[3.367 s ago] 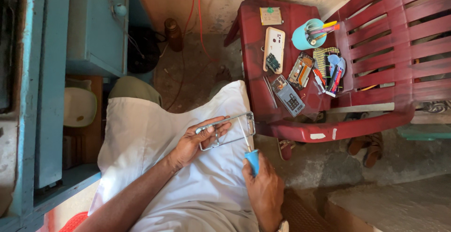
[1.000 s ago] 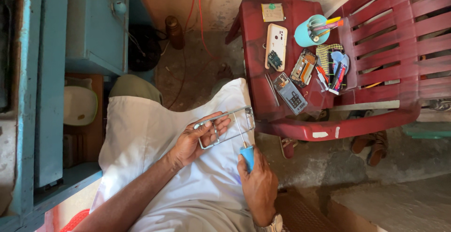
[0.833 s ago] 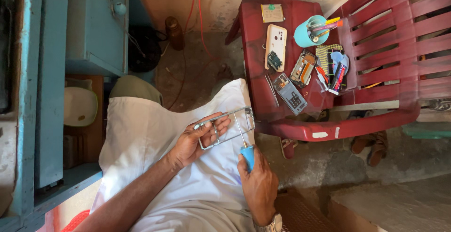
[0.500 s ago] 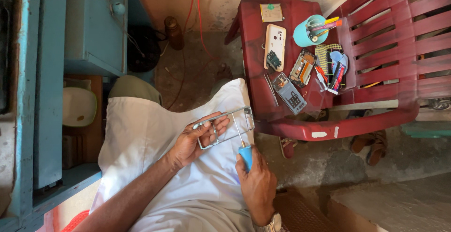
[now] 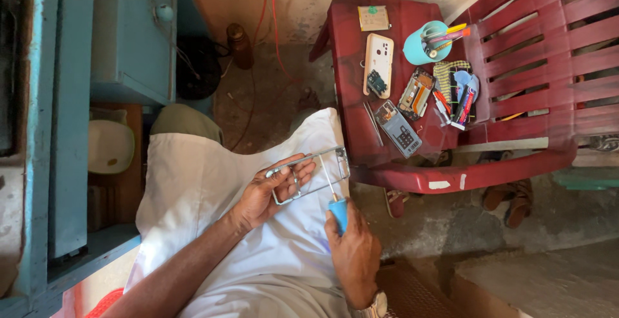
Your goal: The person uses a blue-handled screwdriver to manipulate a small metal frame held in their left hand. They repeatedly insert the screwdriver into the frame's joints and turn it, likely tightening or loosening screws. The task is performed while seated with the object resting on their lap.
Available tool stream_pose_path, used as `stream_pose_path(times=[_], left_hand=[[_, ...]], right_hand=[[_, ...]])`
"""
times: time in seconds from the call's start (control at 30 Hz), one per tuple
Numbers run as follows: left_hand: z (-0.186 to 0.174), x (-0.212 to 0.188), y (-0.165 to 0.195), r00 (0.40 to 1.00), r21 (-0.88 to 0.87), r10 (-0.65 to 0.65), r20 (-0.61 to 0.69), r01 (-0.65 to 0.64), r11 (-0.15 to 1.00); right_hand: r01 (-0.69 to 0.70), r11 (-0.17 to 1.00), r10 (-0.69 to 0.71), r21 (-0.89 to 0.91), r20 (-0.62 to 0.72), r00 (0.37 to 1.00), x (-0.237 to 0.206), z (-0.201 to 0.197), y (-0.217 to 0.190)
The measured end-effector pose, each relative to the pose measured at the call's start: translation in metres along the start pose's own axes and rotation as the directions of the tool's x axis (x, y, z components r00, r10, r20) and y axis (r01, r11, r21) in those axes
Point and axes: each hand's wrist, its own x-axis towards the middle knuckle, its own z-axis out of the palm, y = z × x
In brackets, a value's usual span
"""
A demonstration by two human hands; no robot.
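Over the lap, on white cloth (image 5: 213,228): a thin metal phone frame (image 5: 309,175), an open rectangle of narrow rails, held flat and slightly tilted. Light by the look of it, stiff along the rails yet likely easy to bend or twist, being hollow in the middle; best gripped by a long rail or a corner rather than squeezed across the opening. Bare metal, so probably a bit slippery.

Left hand (image 5: 267,192) wrapped around the near end of the frame, fingers (image 5: 298,171) curled through the opening and closed on the rail, thumb hidden beneath. A firm pinch, not a fist.

Right hand (image 5: 353,253) closed around a blue-handled screwdriver (image 5: 335,201), fingers tight on the handle, thin shaft pointing up into the frame near its far long rail. Tip seems to meet the rail; exact contact too small to tell. Wristwatch (image 5: 371,306) just showing at the wrist.

Off to the right, well apart from the hands: a red plastic chair (image 5: 400,177) serving as a work surface. On its seat, a phone back with a small board (image 5: 378,65), two opened phone bodies (image 5: 405,115), a teal cup (image 5: 422,42) stuffed with tools, a cluster of small tools (image 5: 459,96) beside it. To the left, a blue cabinet (image 5: 129,34); a brown bottle (image 5: 240,44) on the floor near red cables.
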Motion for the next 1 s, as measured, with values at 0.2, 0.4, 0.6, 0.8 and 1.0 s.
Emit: stream_pose_path(times=[0.2,0.4,0.6,0.8,1.0], left_hand=[[0.003,0.001,-0.002,1.000,-0.039,0.005,0.011,-0.004,0.999],[0.009,0.000,0.003,1.000,-0.036,-0.003,-0.001,0.003,0.999],[0.011,0.002,0.001,0.999,-0.025,-0.010,0.047,0.011,1.000],[0.010,0.008,-0.010,0.994,0.312,0.044,-0.100,-0.011,0.950],[0.014,0.008,-0.007,0.955,0.810,0.296,-0.004,-0.171,0.561]], right_hand=[[0.103,0.994,-0.104,-0.042,-0.020,0.994,-0.002,-0.001,-0.005],[-0.007,1.000,0.008,-0.023,0.024,1.000,-0.002,-0.003,-0.005],[0.064,0.990,-0.057,0.122,-0.060,0.997,-0.006,-0.002,0.006],[0.070,0.977,-0.068,0.201,-0.015,0.998,0.001,-0.009,0.024],[-0.021,0.959,-0.011,0.284,0.110,0.994,0.010,-0.020,0.034]])
